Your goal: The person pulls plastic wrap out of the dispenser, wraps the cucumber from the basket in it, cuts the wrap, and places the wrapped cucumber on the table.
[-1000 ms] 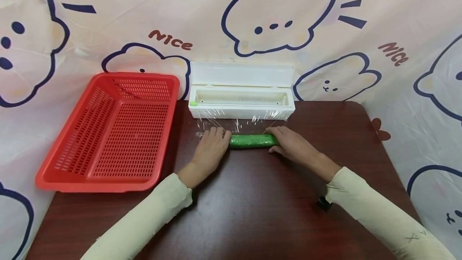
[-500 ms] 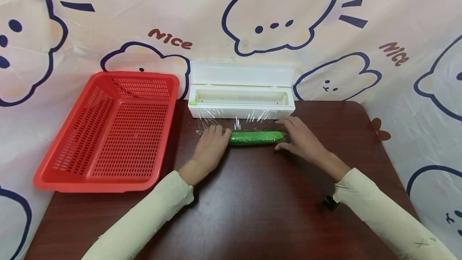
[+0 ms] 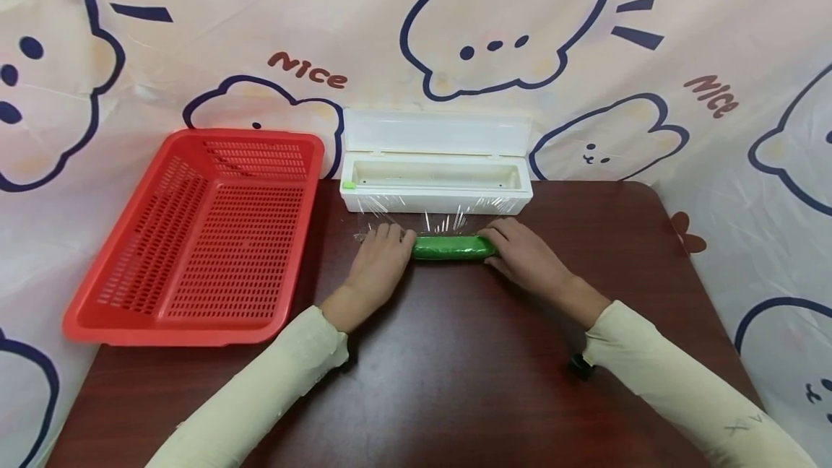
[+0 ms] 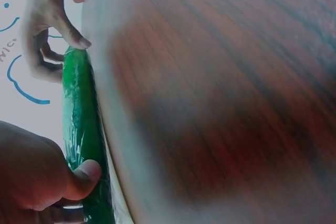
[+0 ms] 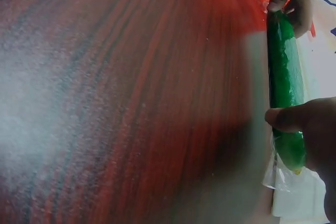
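Observation:
A green cucumber point(image 3: 448, 248) lies crosswise on the table, covered in shiny cling film point(image 3: 442, 222) that stretches back to the front of a long white dispenser box point(image 3: 435, 203). My left hand point(image 3: 380, 262) grips the cucumber's left end; in the left wrist view its thumb point(image 4: 88, 170) presses the near side. At the other end, my right hand point(image 3: 523, 255) holds the cucumber, thumb in front and fingers behind. The right wrist view shows the cucumber's tip point(image 5: 294, 163) poking out past that hand, with loose film point(image 5: 281, 181) around it.
A red perforated plastic basket point(image 3: 286, 302) stands on the left of the dark wooden table point(image 3: 455, 381). The dispenser's lid point(image 3: 435, 132) is raised against the patterned cloth point(image 3: 370, 13) behind. A small green tab point(image 3: 349, 185) sits on the box's left front edge.
My right hand loosened and drew right, uncovering the cucumber's right end, then came back in and grips it again. The left hand has kept its hold; the cucumber sits slightly farther back.

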`<state>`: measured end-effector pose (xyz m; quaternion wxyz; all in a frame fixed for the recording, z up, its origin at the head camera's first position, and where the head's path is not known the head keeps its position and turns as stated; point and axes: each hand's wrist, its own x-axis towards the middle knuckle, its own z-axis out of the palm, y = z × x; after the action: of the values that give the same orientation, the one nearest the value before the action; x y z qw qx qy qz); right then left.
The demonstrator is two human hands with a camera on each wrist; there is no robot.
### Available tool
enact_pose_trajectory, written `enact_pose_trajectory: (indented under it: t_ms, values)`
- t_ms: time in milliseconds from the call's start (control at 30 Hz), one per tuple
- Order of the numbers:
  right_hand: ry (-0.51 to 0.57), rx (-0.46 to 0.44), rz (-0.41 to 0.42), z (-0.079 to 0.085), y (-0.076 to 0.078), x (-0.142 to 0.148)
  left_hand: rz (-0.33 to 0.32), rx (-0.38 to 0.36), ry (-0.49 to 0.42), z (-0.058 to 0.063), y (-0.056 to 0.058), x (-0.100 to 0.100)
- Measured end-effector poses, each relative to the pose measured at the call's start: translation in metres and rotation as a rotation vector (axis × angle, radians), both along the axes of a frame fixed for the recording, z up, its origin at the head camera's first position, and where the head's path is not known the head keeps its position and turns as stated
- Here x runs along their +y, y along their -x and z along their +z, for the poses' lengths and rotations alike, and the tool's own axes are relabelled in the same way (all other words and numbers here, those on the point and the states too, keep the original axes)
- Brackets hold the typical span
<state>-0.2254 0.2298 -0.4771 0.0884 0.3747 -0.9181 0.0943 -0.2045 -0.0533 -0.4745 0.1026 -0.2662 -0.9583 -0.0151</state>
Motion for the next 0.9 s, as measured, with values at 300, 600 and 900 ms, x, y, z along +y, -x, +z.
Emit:
enact_pose_trajectory:
  t_ms: [300, 600, 900]
  values:
    - [-0.085, 0.038, -0.001, -0.002, 0.004, -0.003, -0.017, -0.018, -0.010, 0.000, 0.003, -0.001]
    - [-0.093, 0.021, -0.003, 0.002, 0.008, -0.005, -0.011, 0.037, 0.023, 0.001, 0.002, 0.002]
    - [-0.119, -0.021, 0.004, 0.006, 0.014, -0.008, -0.026, 0.026, 0.064, -0.001, 0.005, 0.012]
